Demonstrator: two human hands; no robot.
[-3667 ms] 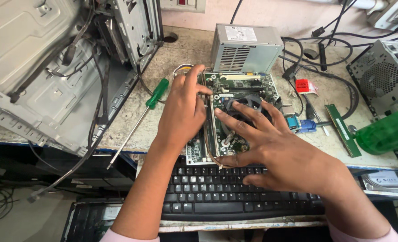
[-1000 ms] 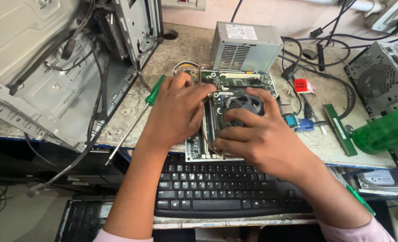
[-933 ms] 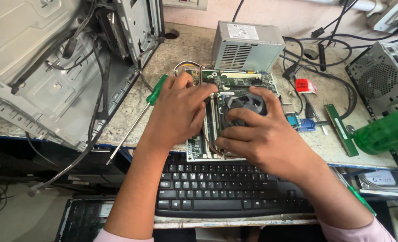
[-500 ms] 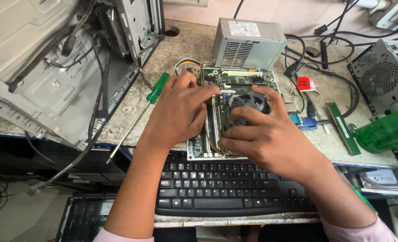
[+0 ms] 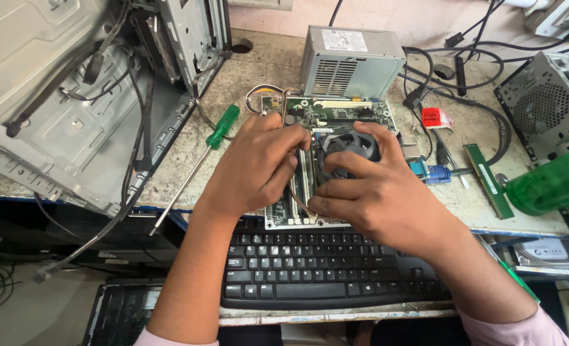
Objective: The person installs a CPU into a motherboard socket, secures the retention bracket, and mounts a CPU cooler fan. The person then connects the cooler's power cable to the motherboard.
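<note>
A green motherboard (image 5: 335,115) lies flat on the worn workbench, with a black round cooler fan (image 5: 351,144) on its middle. My left hand (image 5: 255,166) rests on the board's left part, fingers curled down onto it beside the fan. My right hand (image 5: 374,192) wraps the fan's front and right side, fingers curled around its rim. Both hands cover most of the board's near half.
An open grey computer case (image 5: 73,96) lies at left with loose cables. A green-handled screwdriver (image 5: 198,157) lies beside my left hand. A grey power supply (image 5: 351,61) stands behind the board. A black keyboard (image 5: 323,269), a green memory stick (image 5: 487,179) and a green bottle (image 5: 553,182) are nearby.
My right hand has drawn back from lying flat across the board and keyboard edge, and now curls around the fan. My left hand stayed on the board's left side.
</note>
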